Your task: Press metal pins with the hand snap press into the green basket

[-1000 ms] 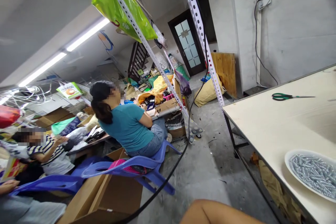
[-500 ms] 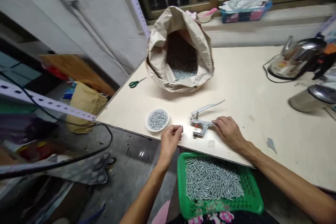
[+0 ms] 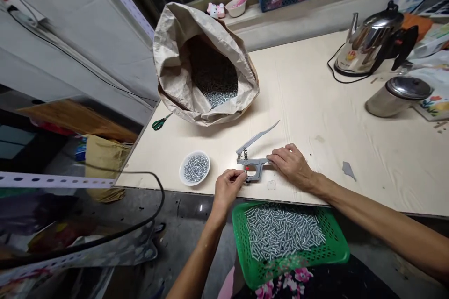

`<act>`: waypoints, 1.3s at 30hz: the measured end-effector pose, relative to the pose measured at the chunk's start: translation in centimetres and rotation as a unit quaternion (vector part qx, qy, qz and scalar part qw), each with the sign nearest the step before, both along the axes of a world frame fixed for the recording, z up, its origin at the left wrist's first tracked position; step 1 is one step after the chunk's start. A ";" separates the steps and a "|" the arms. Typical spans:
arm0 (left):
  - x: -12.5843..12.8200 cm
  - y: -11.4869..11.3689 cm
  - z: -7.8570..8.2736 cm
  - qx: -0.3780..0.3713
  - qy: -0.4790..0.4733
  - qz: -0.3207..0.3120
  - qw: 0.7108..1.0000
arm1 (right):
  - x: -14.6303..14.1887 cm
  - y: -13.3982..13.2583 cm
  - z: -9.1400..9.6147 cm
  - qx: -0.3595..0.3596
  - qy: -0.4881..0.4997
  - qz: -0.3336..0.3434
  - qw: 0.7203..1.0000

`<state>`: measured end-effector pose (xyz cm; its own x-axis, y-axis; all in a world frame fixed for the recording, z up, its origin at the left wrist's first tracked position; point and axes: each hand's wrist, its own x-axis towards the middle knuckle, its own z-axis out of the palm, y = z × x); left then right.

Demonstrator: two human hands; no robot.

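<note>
Grey snap-fastener pliers (image 3: 258, 168) rest on the table, their long upper handle raised on a spring and a red dot at the jaws. My right hand (image 3: 290, 164) grips the end of the lower handle, fingers closed. At the open jaws, my left hand (image 3: 228, 188) pinches a small metal piece, mostly hidden by the fingertips. Left of that hand stands a white bowl (image 3: 181, 174) filled with small silvery metal parts. Below the table edge, a green basket (image 3: 242, 243) at my lap holds many short metal tubes or pins.
A large paper sack (image 3: 171, 74) of metal parts stands open at the back, with green-handled scissors (image 3: 160, 124) beside it. To the right are a kettle (image 3: 373, 44) and a lidded metal canister (image 3: 396, 98). A grey scrap (image 3: 348, 170) lies near the right forearm.
My left hand has moved right, from beside the pliers to their jaws. My right hand still holds the lower handle. The whole view has shifted and turned.
</note>
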<state>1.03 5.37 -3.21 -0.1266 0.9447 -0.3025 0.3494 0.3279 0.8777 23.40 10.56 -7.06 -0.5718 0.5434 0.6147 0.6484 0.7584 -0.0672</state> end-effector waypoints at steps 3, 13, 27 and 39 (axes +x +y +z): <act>0.4 0.3 0.0 -0.041 -0.039 0.010 0.998 | 0.0 0.1 -0.2 0.010 -0.002 -0.003 1.000; 0.5 1.8 1.3 -0.251 -0.031 -0.053 0.966 | -0.5 0.2 -1.1 -0.085 -0.052 0.010 0.995; 0.2 1.8 2.1 -0.324 -0.076 -0.068 0.940 | -0.4 0.1 -0.2 -0.246 -0.009 0.053 0.968; 0.0 0.4 1.8 -0.255 -0.089 -0.019 0.963 | -1.1 -0.8 0.1 -0.202 -0.044 0.059 0.977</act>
